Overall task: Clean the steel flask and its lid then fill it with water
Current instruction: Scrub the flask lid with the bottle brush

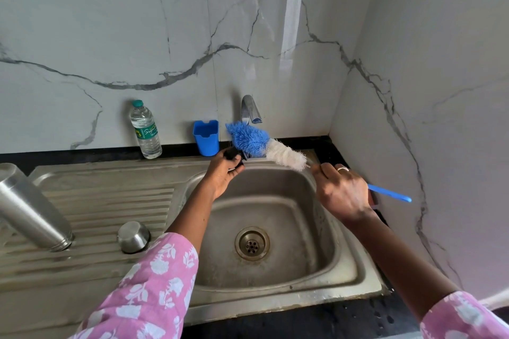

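So R hand (343, 192) grips brush (264, 146), L hand (224, 172) holds lid (233, 154).

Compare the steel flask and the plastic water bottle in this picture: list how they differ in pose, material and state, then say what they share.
The steel flask stands mouth down on the draining board; the plastic water bottle stands upright on the dark counter by the wall. The flask is opaque brushed metal; the bottle is clear, with a green label. The flask is uncapped; the bottle wears a green cap. Both are tall drink containers left of the sink basin, and neither hand touches them.

Flask (33, 209) top cut off left.
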